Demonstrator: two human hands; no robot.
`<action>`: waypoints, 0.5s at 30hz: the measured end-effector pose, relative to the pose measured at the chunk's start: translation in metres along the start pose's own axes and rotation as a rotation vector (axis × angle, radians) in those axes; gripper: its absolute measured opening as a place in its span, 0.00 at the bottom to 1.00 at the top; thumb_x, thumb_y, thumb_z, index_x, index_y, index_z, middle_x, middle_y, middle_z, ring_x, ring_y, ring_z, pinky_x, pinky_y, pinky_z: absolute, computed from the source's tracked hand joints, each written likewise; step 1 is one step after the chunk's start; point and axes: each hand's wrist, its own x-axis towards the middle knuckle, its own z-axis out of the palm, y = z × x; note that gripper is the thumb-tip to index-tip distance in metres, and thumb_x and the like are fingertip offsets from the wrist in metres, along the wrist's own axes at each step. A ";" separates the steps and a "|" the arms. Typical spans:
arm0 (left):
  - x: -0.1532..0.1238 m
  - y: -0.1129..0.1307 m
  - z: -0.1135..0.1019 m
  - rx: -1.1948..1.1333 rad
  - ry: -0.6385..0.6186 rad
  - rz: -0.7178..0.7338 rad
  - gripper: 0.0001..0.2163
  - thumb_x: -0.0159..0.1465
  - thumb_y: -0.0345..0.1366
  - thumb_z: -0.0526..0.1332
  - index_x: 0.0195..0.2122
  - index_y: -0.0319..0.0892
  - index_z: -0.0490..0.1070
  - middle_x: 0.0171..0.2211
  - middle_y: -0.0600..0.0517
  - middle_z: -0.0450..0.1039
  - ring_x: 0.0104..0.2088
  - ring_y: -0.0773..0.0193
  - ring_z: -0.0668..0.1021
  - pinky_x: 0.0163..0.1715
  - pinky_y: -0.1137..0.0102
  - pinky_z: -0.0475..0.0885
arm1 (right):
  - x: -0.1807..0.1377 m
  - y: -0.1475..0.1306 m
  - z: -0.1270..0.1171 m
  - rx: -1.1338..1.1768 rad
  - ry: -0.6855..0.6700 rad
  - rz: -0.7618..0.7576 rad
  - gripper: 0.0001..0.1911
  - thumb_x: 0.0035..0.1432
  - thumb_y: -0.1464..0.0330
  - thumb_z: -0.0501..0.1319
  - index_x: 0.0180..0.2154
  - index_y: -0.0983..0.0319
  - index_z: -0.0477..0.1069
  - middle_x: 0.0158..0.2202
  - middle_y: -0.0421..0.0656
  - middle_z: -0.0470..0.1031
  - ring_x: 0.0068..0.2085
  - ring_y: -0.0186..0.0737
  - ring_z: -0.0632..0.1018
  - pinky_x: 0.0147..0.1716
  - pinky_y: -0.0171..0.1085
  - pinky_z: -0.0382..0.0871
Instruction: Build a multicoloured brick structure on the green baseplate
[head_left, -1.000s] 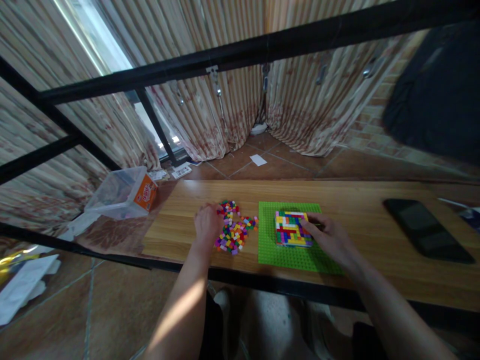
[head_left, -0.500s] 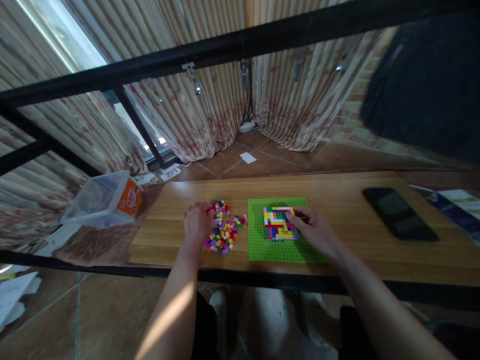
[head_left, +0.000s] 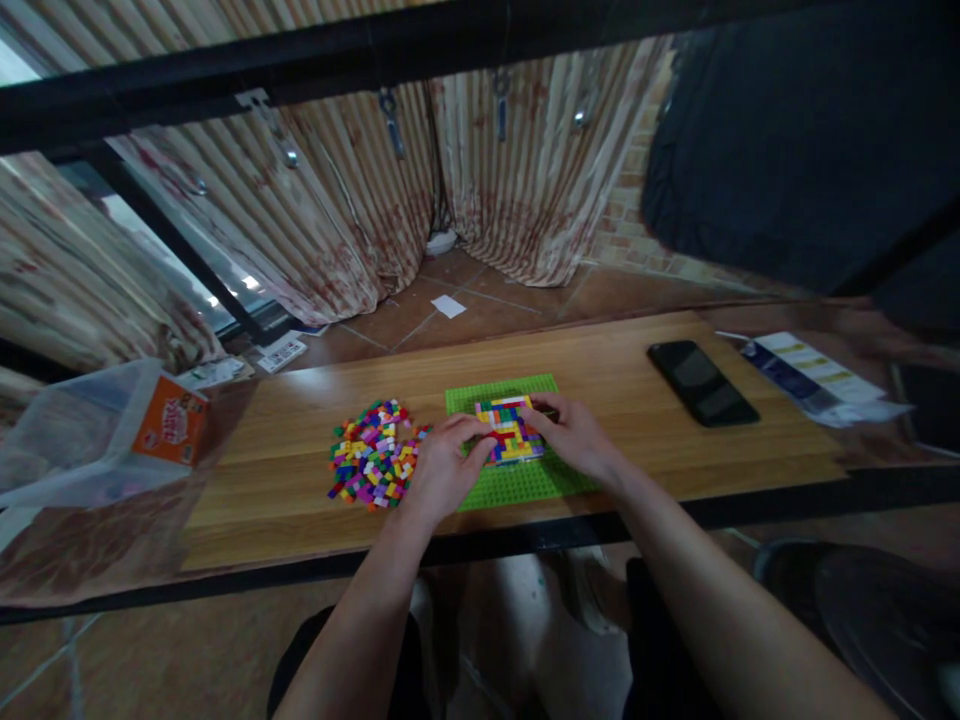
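The left hand (head_left: 444,465) has its thumb and fingertips drawn close together at the left side of a multicoloured toy-brick block (head_left: 516,447); whether a small brick is pinched between them is too small to tell. The right hand (head_left: 577,435) curls at the block's right side, thumb toward the top and fingers near the far corner, though how firmly it grips cannot be told. The step in hand looks to be fitting or adjusting a piece on the block's top, the right hand probably steadying it. The next move would call for lining up studs precisely and pressing straight down without disturbing neighbouring pieces. The block sits on a green studded baseplate (head_left: 491,488), with a pile of loose bricks (head_left: 373,460) just left of it on the wooden tabletop (head_left: 277,455). A black smartphone (head_left: 701,382) lies well apart to the right.
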 end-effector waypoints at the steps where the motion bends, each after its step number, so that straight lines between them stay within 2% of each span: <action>1: 0.001 -0.001 0.001 -0.027 0.020 -0.003 0.06 0.63 0.34 0.61 0.36 0.44 0.78 0.37 0.50 0.78 0.40 0.62 0.79 0.45 0.65 0.72 | 0.000 -0.001 -0.001 0.006 0.028 0.001 0.19 0.59 0.56 0.60 0.44 0.61 0.76 0.40 0.47 0.81 0.38 0.42 0.80 0.39 0.40 0.74; 4: 0.004 -0.002 0.005 -0.152 0.081 -0.048 0.05 0.61 0.35 0.63 0.35 0.43 0.79 0.35 0.50 0.78 0.37 0.63 0.79 0.43 0.67 0.73 | 0.001 -0.008 -0.007 0.087 0.137 -0.036 0.16 0.59 0.58 0.59 0.41 0.61 0.78 0.40 0.46 0.81 0.40 0.41 0.79 0.42 0.41 0.73; 6: 0.005 -0.002 0.010 -0.268 0.120 -0.123 0.06 0.60 0.37 0.65 0.34 0.42 0.79 0.33 0.50 0.79 0.34 0.63 0.78 0.39 0.68 0.73 | 0.000 -0.013 -0.011 0.171 0.170 -0.113 0.14 0.57 0.59 0.61 0.41 0.60 0.78 0.41 0.45 0.80 0.40 0.40 0.79 0.42 0.40 0.73; 10: 0.008 0.001 0.016 -0.467 0.160 -0.262 0.09 0.57 0.40 0.66 0.33 0.40 0.80 0.30 0.51 0.79 0.30 0.65 0.77 0.34 0.70 0.72 | -0.008 -0.026 -0.013 0.213 0.111 -0.285 0.10 0.54 0.61 0.66 0.39 0.57 0.79 0.42 0.43 0.77 0.38 0.37 0.77 0.38 0.38 0.73; 15: 0.012 0.008 0.016 -0.560 0.144 -0.298 0.09 0.56 0.40 0.66 0.32 0.40 0.80 0.29 0.53 0.78 0.29 0.67 0.75 0.34 0.71 0.70 | -0.018 -0.035 -0.003 0.126 0.019 -0.444 0.10 0.56 0.64 0.66 0.41 0.55 0.79 0.44 0.44 0.76 0.47 0.41 0.77 0.47 0.42 0.72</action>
